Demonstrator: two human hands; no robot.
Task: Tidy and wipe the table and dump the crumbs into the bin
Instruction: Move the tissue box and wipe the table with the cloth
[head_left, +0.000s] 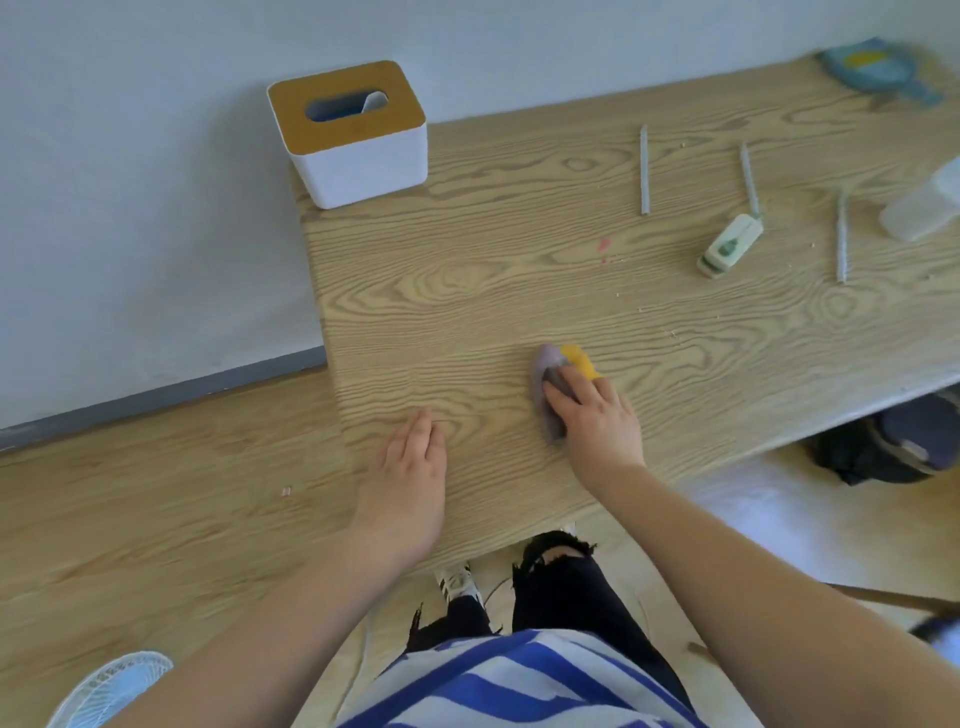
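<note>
Fingers of the right hand (597, 421) curl over a grey and yellow cloth (558, 379), pressing it flat on the wooden tabletop (467, 291); the yellow part pokes out just past the fingertips. Left hand (410, 467) lies palm down on the tabletop well to the left of the cloth, its fingers straight and close together, holding nothing.

Beyond the right fingertips, scattered crumbs (670, 332) dot the wood, and a small pink smear (604, 244) sits farther out. Farther still lie three thin grey sticks (644, 169) (well apart from one another), a small white and green gadget (730, 244) touching the end of the middle one, and a clear plastic bottle (924, 208) at the right edge. A white tissue box (358, 156) with a tan lid stands at the far left corner, well beyond the left fingertips. A blurred blue and yellow object (878, 70) rests at the far right corner.
</note>
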